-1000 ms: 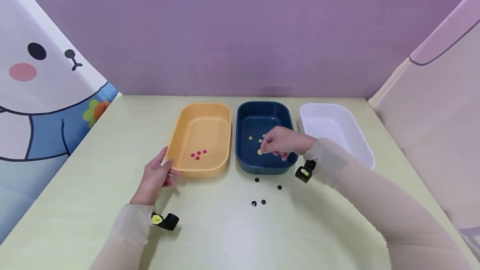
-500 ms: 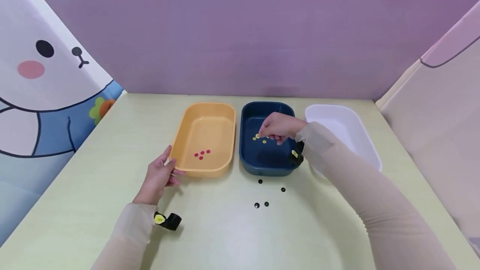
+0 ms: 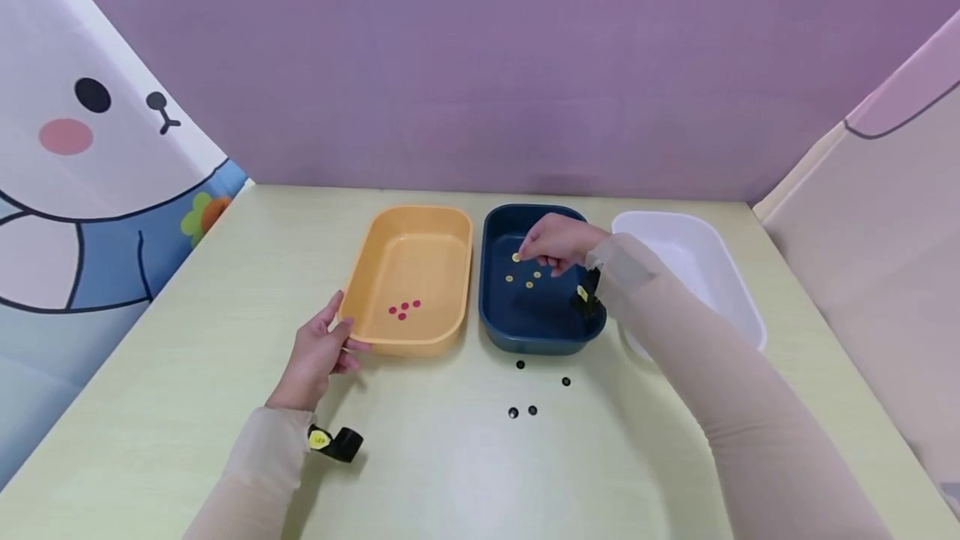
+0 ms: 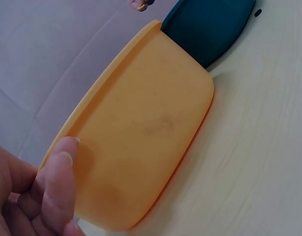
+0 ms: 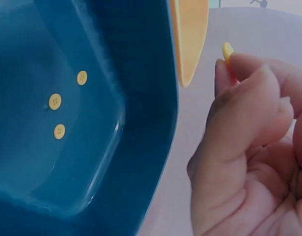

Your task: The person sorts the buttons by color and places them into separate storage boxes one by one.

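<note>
In the head view my right hand (image 3: 558,242) is over the navy tray (image 3: 540,338), its thumb and fingertips pinching a yellow button (image 5: 227,51). The right wrist view shows that button standing out past the fingertips. Three more yellow buttons (image 5: 55,102) lie apart on the tray's floor. My left hand (image 3: 318,350) holds the near left corner of the orange tray (image 3: 405,347), thumb at the rim and fingers against the outer wall (image 4: 141,123). Several crimson buttons (image 3: 405,306) lie grouped inside the orange tray.
To the right stands a white tray (image 3: 678,227), partly covered by my right sleeve (image 3: 697,357). Several black buttons (image 3: 532,410) lie loose on the table (image 3: 450,473), in front of the navy tray. A purple backdrop (image 3: 480,65) rises behind the table.
My right hand has moved back toward the far part of the navy tray with the yellow button pinched. My left hand keeps its hold on the orange tray. The head view has shifted slightly.
</note>
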Motion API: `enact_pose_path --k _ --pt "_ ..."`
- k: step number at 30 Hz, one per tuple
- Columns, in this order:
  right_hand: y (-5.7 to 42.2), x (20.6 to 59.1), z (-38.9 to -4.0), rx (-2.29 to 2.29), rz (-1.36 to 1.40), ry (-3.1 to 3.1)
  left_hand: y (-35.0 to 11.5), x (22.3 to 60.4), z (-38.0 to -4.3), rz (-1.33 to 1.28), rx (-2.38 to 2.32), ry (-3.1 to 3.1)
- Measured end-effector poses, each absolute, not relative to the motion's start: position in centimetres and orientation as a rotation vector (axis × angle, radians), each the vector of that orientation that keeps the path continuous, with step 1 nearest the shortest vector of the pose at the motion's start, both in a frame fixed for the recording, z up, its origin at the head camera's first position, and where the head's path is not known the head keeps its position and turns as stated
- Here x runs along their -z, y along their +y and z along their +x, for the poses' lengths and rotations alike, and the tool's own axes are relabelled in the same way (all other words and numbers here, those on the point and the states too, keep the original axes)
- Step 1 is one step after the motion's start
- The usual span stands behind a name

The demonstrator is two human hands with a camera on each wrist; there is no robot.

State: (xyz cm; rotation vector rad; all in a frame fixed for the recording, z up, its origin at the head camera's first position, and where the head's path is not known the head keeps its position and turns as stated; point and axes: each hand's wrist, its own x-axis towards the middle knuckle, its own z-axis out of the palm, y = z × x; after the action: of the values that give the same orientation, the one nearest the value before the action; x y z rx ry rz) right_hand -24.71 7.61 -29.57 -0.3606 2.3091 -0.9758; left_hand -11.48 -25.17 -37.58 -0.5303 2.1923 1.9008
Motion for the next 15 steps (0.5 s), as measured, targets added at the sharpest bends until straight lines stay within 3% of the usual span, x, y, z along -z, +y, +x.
enact_pose_path --k 15 --pt "7.6 31.1 -24.6 1.021 -0.294 2.326 -25.4 37.7 -11.5 -0.547 -1.925 2.178"
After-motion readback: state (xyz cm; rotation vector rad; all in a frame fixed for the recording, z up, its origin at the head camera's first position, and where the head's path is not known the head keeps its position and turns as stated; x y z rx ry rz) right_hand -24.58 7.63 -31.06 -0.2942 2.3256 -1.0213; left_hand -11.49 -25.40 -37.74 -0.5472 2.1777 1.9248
